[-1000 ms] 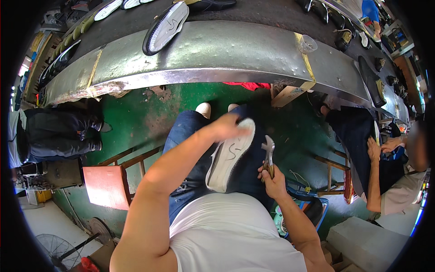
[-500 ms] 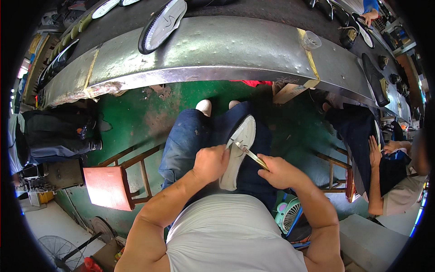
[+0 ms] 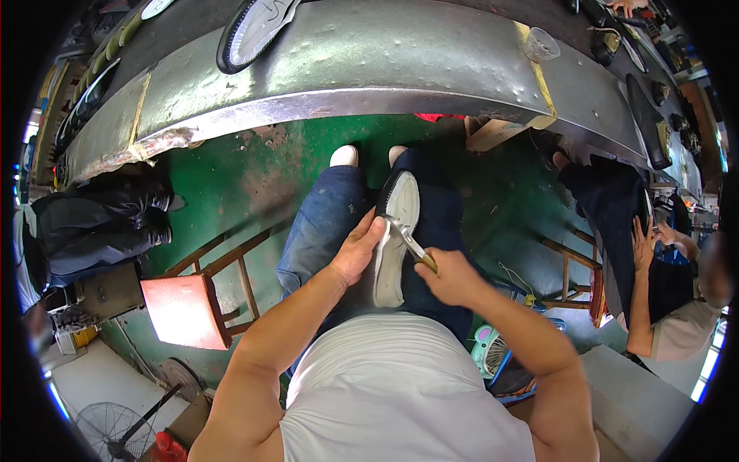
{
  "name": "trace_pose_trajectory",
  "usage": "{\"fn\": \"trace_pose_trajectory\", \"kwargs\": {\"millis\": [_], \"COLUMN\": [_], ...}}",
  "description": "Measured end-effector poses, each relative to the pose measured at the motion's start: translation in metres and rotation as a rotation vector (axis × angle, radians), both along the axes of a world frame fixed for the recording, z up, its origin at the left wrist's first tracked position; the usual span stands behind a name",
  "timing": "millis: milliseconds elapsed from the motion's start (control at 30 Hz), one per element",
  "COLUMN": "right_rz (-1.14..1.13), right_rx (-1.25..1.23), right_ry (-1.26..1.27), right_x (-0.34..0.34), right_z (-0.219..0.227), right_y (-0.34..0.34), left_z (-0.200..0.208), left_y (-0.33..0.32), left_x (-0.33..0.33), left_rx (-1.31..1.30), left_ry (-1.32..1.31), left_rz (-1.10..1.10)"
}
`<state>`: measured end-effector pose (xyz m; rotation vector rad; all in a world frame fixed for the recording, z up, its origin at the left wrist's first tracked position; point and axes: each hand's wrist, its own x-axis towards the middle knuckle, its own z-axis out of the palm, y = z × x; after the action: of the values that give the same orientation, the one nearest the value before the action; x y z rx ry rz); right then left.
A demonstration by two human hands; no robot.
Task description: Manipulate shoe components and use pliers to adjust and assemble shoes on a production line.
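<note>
A shoe [image 3: 391, 271] lies across my lap, its pale underside facing up, with a dark ridged edge round the toe. My left hand [image 3: 360, 245] grips its left side near the middle, thumb on the edge. In my right hand [image 3: 450, 276] is a metal hand tool [image 3: 412, 245] with a yellowish handle; it looks like pincers. The tool's metal head touches the shoe's left edge, close to my left thumb. My right fingers are wrapped round the handle and hide part of it.
A metal-edged bench [image 3: 346, 65] runs ahead of my knees, bearing another upturned shoe [image 3: 258, 35] and a clear plastic cup [image 3: 541, 45]. A stool [image 3: 185, 308] stands left. At right a co-worker [image 3: 654, 262] sits close; a small green fan [image 3: 490, 348] is by my right hip.
The tool's head has moved up and left to the shoe's edge, and my right hand has turned and shifted left. My left hand has moved slightly up the shoe's side.
</note>
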<state>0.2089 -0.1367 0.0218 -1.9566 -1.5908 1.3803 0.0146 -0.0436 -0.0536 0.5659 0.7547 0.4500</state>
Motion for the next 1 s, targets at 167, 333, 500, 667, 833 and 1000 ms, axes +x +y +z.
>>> {"fn": "trace_pose_trajectory", "kwargs": {"millis": [167, 333, 500, 667, 833, 1000], "right_rz": [-0.263, -0.144, -0.542, -0.654, -0.373, -0.306], "right_rx": [-0.081, -0.337, -0.429, -0.556, -0.616, -0.203], "right_ry": [0.212, 0.31, 0.778, 1.263, 1.17, 0.512], "right_x": [-0.011, 0.02, -0.013, 0.012, 0.063, 0.066], "right_z": [-0.025, 0.013, -0.04, -0.059, -0.031, 0.014], "right_y": [-0.017, 0.005, -0.023, -0.033, -0.029, 0.004], "left_z": [-0.004, 0.016, 0.004, 0.011, 0.01, 0.029], "left_y": [0.012, 0.017, 0.01, 0.011, 0.018, 0.023], "left_x": [0.007, 0.016, 0.026, 0.033, 0.039, 0.043], "left_rx": [0.189, 0.108, 0.243, 0.277, 0.198, 0.145], "left_ry": [0.177, 0.18, 0.31, 0.441, 0.467, 0.49], "left_rz": [-0.038, -0.059, -0.041, -0.043, -0.118, -0.192]}}
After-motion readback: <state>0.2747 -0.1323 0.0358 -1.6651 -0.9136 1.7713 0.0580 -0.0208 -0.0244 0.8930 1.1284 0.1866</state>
